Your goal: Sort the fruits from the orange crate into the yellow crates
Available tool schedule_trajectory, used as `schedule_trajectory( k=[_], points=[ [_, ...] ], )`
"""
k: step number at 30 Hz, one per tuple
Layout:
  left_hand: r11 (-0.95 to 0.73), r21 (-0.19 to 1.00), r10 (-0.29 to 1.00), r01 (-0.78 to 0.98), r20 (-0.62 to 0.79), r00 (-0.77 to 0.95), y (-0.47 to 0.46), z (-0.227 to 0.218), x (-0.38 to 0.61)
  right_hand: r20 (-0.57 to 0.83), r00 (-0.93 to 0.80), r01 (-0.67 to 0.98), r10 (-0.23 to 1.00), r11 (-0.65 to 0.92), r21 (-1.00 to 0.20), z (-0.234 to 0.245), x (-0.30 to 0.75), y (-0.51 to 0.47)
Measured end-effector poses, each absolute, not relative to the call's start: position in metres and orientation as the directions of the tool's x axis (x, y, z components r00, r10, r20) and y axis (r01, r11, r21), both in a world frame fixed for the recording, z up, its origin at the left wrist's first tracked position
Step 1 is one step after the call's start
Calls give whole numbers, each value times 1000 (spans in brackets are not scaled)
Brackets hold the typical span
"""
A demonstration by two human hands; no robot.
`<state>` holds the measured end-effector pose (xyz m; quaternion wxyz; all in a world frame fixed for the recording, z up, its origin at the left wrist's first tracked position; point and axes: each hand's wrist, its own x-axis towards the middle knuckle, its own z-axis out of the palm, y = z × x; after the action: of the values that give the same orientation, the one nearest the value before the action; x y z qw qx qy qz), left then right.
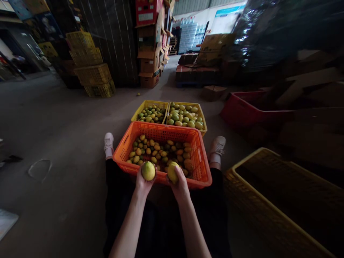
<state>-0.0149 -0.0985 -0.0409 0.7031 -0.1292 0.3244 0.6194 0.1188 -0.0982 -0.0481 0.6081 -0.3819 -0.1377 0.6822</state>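
I sit on the floor with my legs either side of an orange crate (pixel 199 157) holding several yellow-green fruits. My left hand (pixel 143 183) is closed round one yellow-green fruit (pixel 148 170) held at the crate's near rim. My right hand (pixel 179 183) grips another fruit (pixel 172 172) just beside it, over the same rim. Beyond the orange crate stand two yellow crates side by side, the left one (pixel 136 114) with small green and yellow fruit, the right one (pixel 202 115) with larger pale green fruit.
A yellow crate (pixel 258 157), dark inside, lies at my right. A red crate (pixel 242 107) sits further back right. Stacked yellow crates (pixel 92 73) and cardboard boxes (pixel 149 43) stand at the back. Bare concrete floor (pixel 53 118) stretches to the left.
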Motion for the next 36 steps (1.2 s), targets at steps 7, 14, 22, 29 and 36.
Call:
schedule_trajectory(
  k=[7,14,22,29,36],
  points=[
    [268,178,776,-947,-623,103,-99,-43,-13,-515,12,-789,857,-308,-531,-43,120,-95],
    [346,222,744,-912,-656,122,-100,-43,-18,-496,76,-746,865,-280,-604,-50,117,-96],
    [417,369,769,-831,-631,106,-100,-45,-15,-456,-35,-750,889,-325,-576,-55,127,-94],
    [846,269,457,-461,-811,365,-149,-142,-1,-347,198,-661,917,-137,-738,-75,173,-120],
    [788,491,612,-371,-685,394,-62,-86,-26,-524,5,-625,852,-407,-667,-96,199,-145]
  ],
)
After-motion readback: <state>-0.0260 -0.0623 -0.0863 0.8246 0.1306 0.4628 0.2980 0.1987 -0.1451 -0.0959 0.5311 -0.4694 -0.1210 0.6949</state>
